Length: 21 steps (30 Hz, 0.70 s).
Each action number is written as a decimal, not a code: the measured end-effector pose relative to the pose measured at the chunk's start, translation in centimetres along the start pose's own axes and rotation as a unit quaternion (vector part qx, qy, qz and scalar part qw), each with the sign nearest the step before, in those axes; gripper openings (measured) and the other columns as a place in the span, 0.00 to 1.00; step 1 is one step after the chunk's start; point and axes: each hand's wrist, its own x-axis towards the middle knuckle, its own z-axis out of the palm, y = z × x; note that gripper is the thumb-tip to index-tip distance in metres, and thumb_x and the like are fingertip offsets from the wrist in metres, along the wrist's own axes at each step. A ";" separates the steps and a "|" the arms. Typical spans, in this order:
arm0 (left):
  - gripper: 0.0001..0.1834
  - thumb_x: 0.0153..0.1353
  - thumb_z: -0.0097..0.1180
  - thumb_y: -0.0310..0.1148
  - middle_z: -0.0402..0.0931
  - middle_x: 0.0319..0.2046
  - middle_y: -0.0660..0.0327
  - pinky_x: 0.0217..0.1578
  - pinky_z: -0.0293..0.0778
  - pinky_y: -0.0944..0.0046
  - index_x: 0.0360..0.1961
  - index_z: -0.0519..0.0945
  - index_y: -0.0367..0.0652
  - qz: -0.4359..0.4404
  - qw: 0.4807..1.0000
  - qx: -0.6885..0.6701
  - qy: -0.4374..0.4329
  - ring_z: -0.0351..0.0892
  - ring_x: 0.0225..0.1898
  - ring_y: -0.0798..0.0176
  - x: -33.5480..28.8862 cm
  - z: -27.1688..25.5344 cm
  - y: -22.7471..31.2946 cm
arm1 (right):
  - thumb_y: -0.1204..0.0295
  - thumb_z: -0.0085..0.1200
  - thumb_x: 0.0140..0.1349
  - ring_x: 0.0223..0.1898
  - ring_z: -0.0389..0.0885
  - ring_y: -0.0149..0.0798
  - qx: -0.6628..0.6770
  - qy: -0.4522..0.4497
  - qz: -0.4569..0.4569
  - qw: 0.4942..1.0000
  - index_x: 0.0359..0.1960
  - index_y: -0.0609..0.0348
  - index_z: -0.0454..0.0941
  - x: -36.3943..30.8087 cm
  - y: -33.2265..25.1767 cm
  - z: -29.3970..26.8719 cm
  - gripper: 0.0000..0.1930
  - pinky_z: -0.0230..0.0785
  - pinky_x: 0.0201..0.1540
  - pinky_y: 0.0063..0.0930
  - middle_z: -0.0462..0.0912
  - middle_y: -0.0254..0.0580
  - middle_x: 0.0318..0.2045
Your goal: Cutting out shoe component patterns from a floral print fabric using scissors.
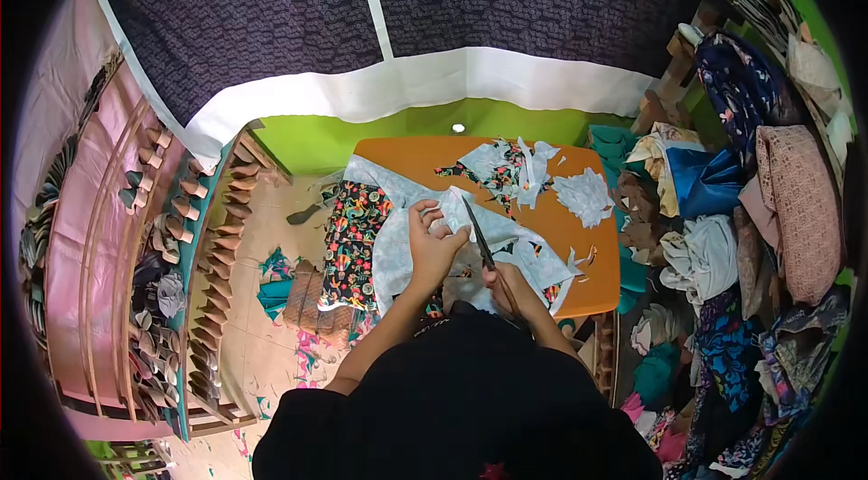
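Observation:
My left hand point(436, 243) pinches the edge of a fabric piece point(457, 205), fingers curled, over the orange table point(600, 270). In my right hand point(517, 288) are long dark scissors point(479, 231), the blades pointing up and left beside the held edge. The blades look nearly together. A larger cloth point(395, 243) lies under both hands, pale grey on one side. Its black floral side point(351, 236) hangs over the table's left edge. My right fingers partly hide the scissors' handles.
Pale and floral offcuts point(583, 197) lie on the table's far right part. Piled fabrics point(701, 258) crowd the right side. Wooden racks of shoe lasts point(217, 286) stand at the left. Scraps point(312, 358) litter the floor, and a dark patterned curtain point(524, 5) hangs ahead.

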 end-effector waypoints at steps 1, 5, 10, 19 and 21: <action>0.29 0.41 0.56 0.18 0.60 0.38 0.58 0.28 0.70 0.74 0.45 0.58 0.42 0.006 1.000 0.014 0.000 0.70 0.33 0.69 0.1 0.0 -0.1 | 0.39 0.35 0.52 0.17 0.62 0.26 0.041 -0.016 0.025 0.999 0.25 0.57 0.63 0.0 -0.2 -0.1 0.28 0.57 0.20 0.19 0.63 0.28 0.14; 0.21 0.39 0.57 0.17 0.63 0.36 0.59 0.27 0.69 0.75 0.36 0.66 0.39 0.040 0.997 0.060 -0.015 0.71 0.30 0.71 0.1 -0.7 -1.2 | 0.42 0.39 0.52 0.16 0.58 0.21 0.157 -0.052 0.040 0.985 0.25 0.58 0.63 -0.3 0.7 0.3 0.27 0.53 0.18 0.14 0.60 0.25 0.15; 0.13 0.40 0.59 0.20 0.68 0.35 0.61 0.30 0.68 0.75 0.31 0.74 0.37 -0.006 0.994 0.095 -0.049 0.70 0.31 0.73 -0.2 -0.1 -0.4 | 0.44 0.40 0.52 0.15 0.56 0.20 0.190 -0.037 0.049 0.980 0.26 0.57 0.64 0.0 1.6 0.5 0.25 0.51 0.17 0.13 0.60 0.25 0.16; 0.14 0.41 0.58 0.21 0.68 0.33 0.65 0.32 0.66 0.76 0.34 0.78 0.37 0.012 0.990 0.138 -0.037 0.67 0.34 0.74 -0.2 0.1 0.1 | 0.36 0.38 0.47 0.14 0.55 0.20 0.176 -0.032 0.072 0.981 0.23 0.56 0.60 0.3 0.8 0.3 0.31 0.52 0.16 0.13 0.58 0.26 0.16; 0.14 0.41 0.58 0.21 0.67 0.33 0.65 0.32 0.65 0.76 0.34 0.78 0.37 0.011 0.990 0.132 -0.038 0.67 0.33 0.74 -0.2 0.2 0.1 | 0.34 0.37 0.46 0.14 0.55 0.20 0.163 -0.029 0.045 0.985 0.23 0.55 0.59 0.3 0.9 0.3 0.32 0.52 0.16 0.14 0.58 0.26 0.16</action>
